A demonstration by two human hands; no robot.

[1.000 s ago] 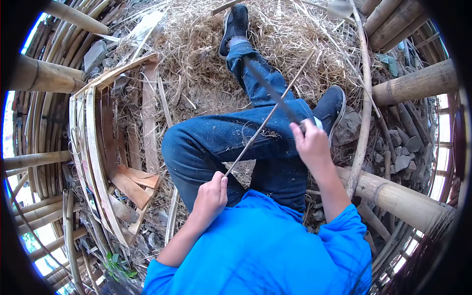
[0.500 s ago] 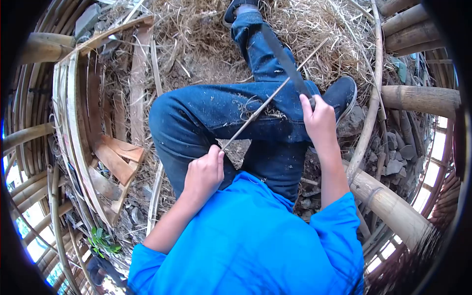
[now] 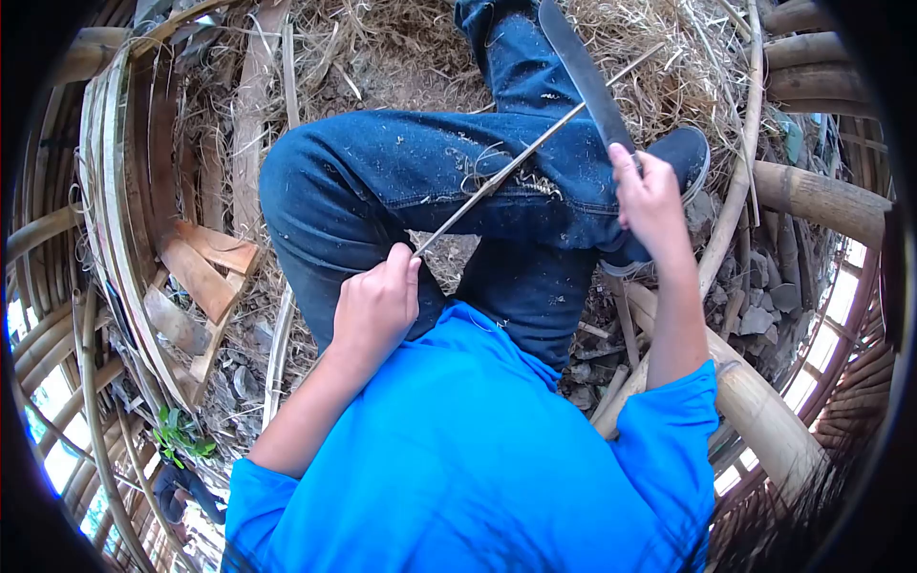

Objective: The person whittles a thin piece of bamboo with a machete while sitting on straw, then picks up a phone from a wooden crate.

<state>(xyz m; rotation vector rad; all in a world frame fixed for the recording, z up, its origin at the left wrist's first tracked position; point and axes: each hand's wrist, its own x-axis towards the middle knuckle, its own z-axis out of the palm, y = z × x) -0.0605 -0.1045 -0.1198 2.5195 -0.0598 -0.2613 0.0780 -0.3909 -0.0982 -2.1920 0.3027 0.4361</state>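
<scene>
Over the leg slants a stick, probably light, springy and snappable, best held at its near end, where the left hand pinches it, while the right hand, near the leg's lower end, clasps a knife.

Smooth metal-bladed knife, wood-like stick, matt denim trousers, matt cloth shirt, smooth bamboo pole

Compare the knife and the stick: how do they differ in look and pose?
The knife is broad and dark; the stick is narrow and pale.
The knife is in the right hand, the stick in the left hand.
From its hand, the knife slants up and left in the picture, the stick up and right.
Both are long.
</scene>
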